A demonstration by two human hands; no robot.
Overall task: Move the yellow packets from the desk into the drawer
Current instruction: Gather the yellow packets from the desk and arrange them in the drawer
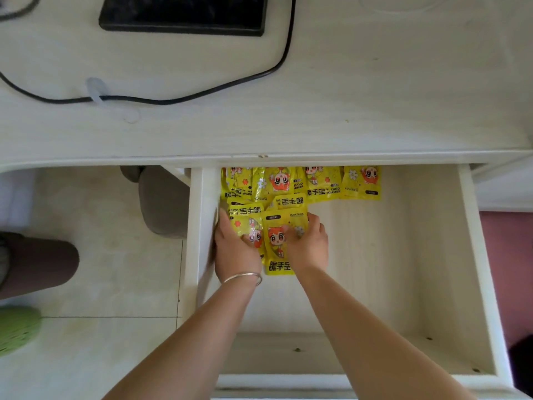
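Two hands in the open drawer [473, 241]

Left hand [235, 249] and right hand [308, 243] each press flat, fingers spread, on one yellow packet [277, 243]; about six more packets [317, 183] lie along the back; desk [346, 96] holds none.

You are in a home room or small study: a white wood-grain bench [375, 90] with a pull-out drawer [473, 255], a black tablet-like device [184, 13] and its cable [202, 95], pale floor tiles [109, 284], and a green slipper [17, 330].
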